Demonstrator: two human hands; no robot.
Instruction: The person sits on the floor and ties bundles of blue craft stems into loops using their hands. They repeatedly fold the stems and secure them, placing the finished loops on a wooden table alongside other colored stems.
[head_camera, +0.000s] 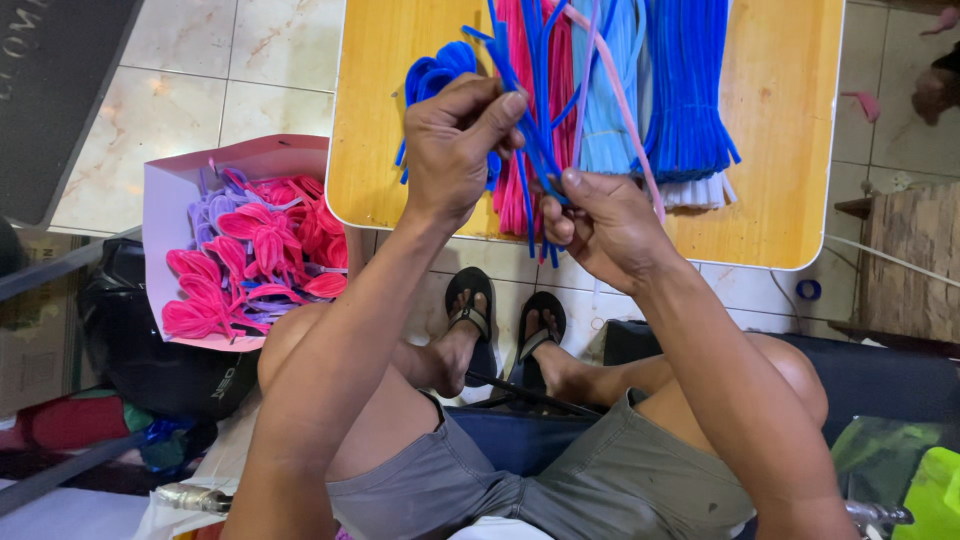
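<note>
My left hand (455, 140) pinches a small bunch of blue pipe cleaners (528, 130) near their upper part, over the front edge of a small yellow table (790, 150). Just below, my right hand (600, 225) grips the same blue bunch lower down, thumb pressed against the stems, with a thin pink pipe cleaner (625, 110) running past it. Finished blue loops (432, 70) lie on the table behind my left hand. Bundles of pink (515, 190), light blue (610, 90) and deep blue pipe cleaners (688, 80) lie side by side on the table.
A white box (165, 200) full of pink and purple pipe-cleaner shapes (250, 260) stands on the floor at my left. My sandalled feet (505, 330) rest under the table on the tiled floor. A black bag (150, 360) sits by the box.
</note>
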